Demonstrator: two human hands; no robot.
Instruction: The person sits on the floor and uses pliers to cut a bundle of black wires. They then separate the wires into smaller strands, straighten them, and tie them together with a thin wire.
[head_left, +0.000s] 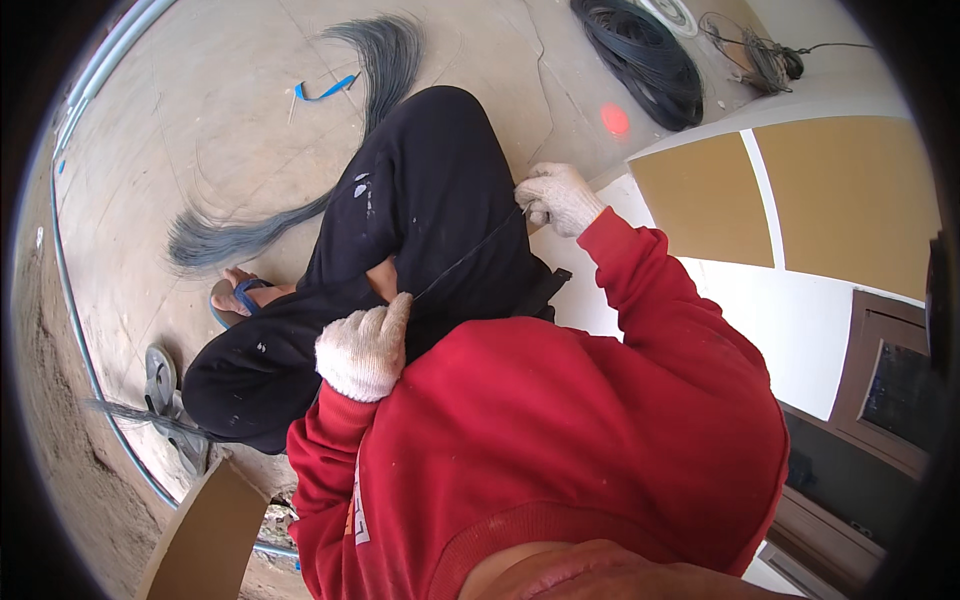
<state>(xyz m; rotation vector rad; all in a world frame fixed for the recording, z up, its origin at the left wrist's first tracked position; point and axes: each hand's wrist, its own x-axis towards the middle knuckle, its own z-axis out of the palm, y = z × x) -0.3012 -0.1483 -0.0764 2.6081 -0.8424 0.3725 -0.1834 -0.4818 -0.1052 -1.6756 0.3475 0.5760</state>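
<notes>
My left hand (362, 350), in a white knit glove, is closed in a pinch close to my belly. It grips one end of a thin dark strand (462, 262). The strand runs slantwise across my black trousers to my right hand (560, 198), also gloved and closed, beside my raised knee. Beyond my legs lies a bundle of fine grey strands (388, 70) with a fanned-out end. Another fanned end of grey strands (235, 238) shows left of my knee. My leg hides whether the two join.
A blue strip (326, 88) lies near the far bundle. At the far right are a thick black coil (645, 60), an orange-red round spot (615, 120) and tangled wire (765, 62). Grey rounded objects (160, 378) sit at left, near a long pipe (75, 310). Tan panels (705, 195) stand at right.
</notes>
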